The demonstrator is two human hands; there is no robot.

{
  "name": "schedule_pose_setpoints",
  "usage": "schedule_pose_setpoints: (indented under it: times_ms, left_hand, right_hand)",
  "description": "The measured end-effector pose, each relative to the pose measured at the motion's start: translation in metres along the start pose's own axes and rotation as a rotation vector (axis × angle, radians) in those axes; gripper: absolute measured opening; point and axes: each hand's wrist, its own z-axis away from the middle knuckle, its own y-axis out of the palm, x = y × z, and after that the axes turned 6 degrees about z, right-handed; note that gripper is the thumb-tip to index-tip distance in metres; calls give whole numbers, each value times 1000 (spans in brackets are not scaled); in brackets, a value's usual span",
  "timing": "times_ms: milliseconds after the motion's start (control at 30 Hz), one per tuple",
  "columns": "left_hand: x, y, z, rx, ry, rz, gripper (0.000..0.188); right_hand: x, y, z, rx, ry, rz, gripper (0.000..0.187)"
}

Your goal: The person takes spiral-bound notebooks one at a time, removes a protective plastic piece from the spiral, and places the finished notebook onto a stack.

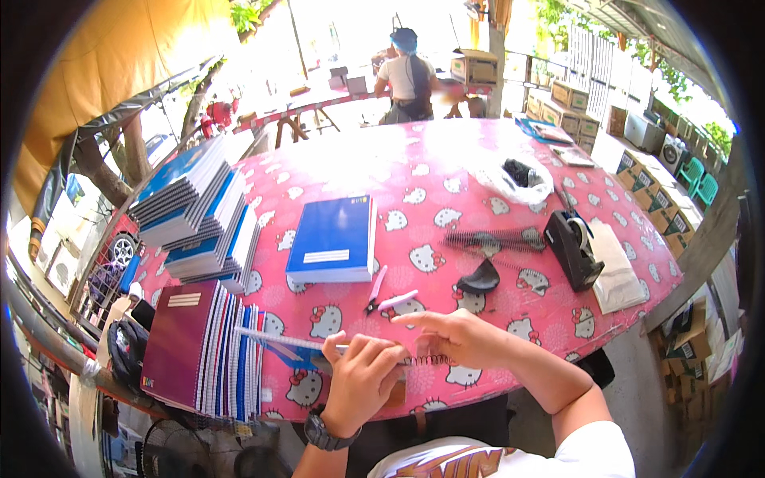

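Observation:
My left hand [362, 370], with a dark watch on its wrist, grips a notebook [291, 350] held nearly edge-on above the table's near side. The notebook's pale page edge and part of a blue cover show. A dark wire coil [430, 360] sticks out along its bound edge, to the right of my left fingers. Over that coil is my right hand [458, 338], index finger stretched to the left and the other fingers curled down at the wire. Just beyond my hands lie pink-handled cutting pliers [386, 296]. Farther off rests a thick blue-covered stack [331, 239].
Piled spiral notebooks [183, 334] and stacks of blue ones [195, 211] line the left side. To the right are loose wire coils [494, 239], a curved black piece [478, 277], a black tape dispenser [572, 251] and a plastic bag [518, 179]. A person [408, 80] is at another table.

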Motion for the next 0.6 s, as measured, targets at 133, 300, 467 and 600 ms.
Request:
schedule_pose_setpoints:
  times_ms: [133, 300, 467, 600]
  left_hand:
    - [-3, -3, 1, -7, -17, 37, 20]
    - [5, 0, 2, 51, -23, 22, 16]
    - [-1, 1, -5, -119, 5, 28, 8]
    - [5, 0, -1, -15, -14, -16, 6]
  right_hand:
    - [-97, -16, -1, -306, 325, 268, 67]
    - [-201, 7, 23, -339, 719, 809, 86]
    - [-223, 2, 20, -487, 620, 658, 72]
    - [-222, -7, 17, -431, 581, 641, 62]
